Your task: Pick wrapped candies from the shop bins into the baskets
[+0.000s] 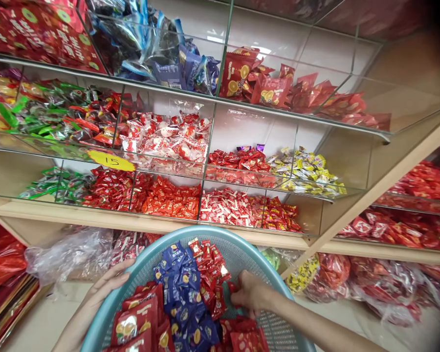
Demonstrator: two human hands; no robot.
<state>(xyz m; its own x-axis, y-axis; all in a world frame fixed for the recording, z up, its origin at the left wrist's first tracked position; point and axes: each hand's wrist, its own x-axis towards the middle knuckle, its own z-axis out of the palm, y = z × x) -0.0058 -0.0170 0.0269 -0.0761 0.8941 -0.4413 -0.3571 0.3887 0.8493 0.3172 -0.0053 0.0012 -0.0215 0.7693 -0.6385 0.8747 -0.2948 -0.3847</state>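
Note:
A round teal mesh basket (238, 249) sits low in front of me, filled with red snack packets (137, 318), blue packets (185, 298) and small red wrapped candies (210, 274). My left hand (95, 298) grips the basket's left rim from outside, fingers curled over the edge. Inside the basket on the right, my right hand (251, 293) has its fingers closed among the small red candies; what it pinches I cannot make out.
Glass-fronted bins on wooden shelves hold candies: red and white ones (168, 134), yellow ones (308, 171), red ones (168, 198), green ones (47, 110). A yellow tag marked 15 (110, 160) sticks on the glass. Plastic bags of sweets (73, 254) lie below.

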